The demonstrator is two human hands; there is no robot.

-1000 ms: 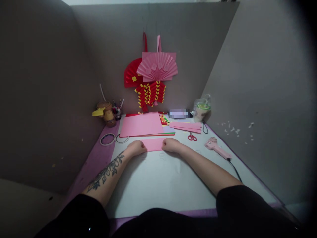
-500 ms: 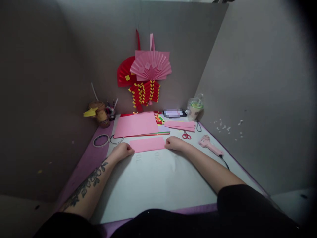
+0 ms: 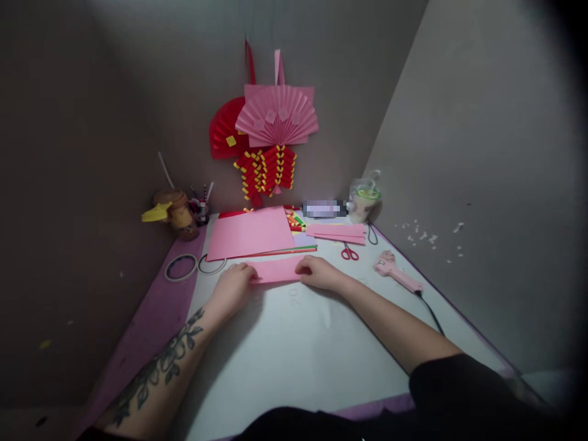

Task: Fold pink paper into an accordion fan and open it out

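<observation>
A small pink paper strip (image 3: 277, 270) lies just above the middle of the frame on the white table (image 3: 294, 343), its long axis running left to right. The left hand (image 3: 234, 285) presses its fingers flat on the strip's left end; the right hand (image 3: 316, 273) rests on the right end, fingers curled, possibly pinching the edge, though the view is too dim to tell. Neither hand is nearer: the strip spans between them. Red scissors (image 3: 350, 252) lie right of it.

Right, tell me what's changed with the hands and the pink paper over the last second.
Both hands, fists at the ends of the pink paper strip before, have opened. The left hand and right hand now lay their fingers on its two ends. The strip stayed flat on the white table; the scissors and glue gun stayed put.
</observation>
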